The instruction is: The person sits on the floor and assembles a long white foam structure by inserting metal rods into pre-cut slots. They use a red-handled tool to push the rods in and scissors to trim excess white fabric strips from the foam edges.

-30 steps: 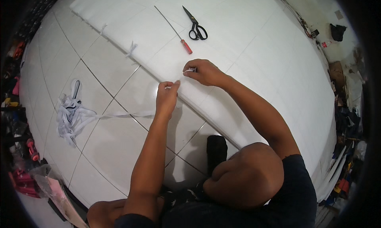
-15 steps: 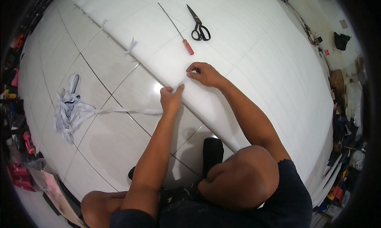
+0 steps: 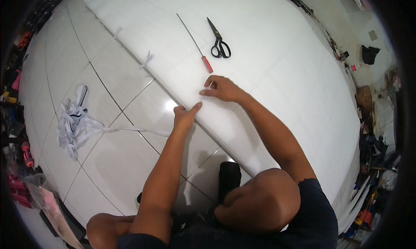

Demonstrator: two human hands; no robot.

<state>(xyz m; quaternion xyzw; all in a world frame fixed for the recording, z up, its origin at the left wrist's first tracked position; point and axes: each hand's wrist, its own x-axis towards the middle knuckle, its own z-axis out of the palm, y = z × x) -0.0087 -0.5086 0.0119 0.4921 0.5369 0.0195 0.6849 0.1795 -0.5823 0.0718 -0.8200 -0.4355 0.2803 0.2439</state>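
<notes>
A thick white padded sheet [image 3: 268,114] spreads out before me, its long edge running diagonally past my hands. My left hand [image 3: 185,115] is closed at that edge, thumb on the top face. A white fabric strip [image 3: 151,130] runs from a tangled pile [image 3: 78,125] on the left to this hand; its end among the fingers is hard to make out. Just above the sheet, right of the left hand, my right hand [image 3: 223,89] has thumb and forefinger apart, with nothing visible between them. Farther along the edge, white strips are tied in small knots [image 3: 148,59].
A long thin rod with a red handle [image 3: 207,64] and black-handled scissors [image 3: 221,47] lie on the sheet beyond my right hand. Tiled floor [image 3: 104,88] shows at left. Mixed clutter lines both sides, including a clear plastic bag [image 3: 39,184]. My black-covered foot [image 3: 229,177] is beside the edge.
My right thumb and forefinger have parted, and the strip that showed between my hands is no longer plain to see. The whole view has shifted slightly, with the tools now lower in it.
</notes>
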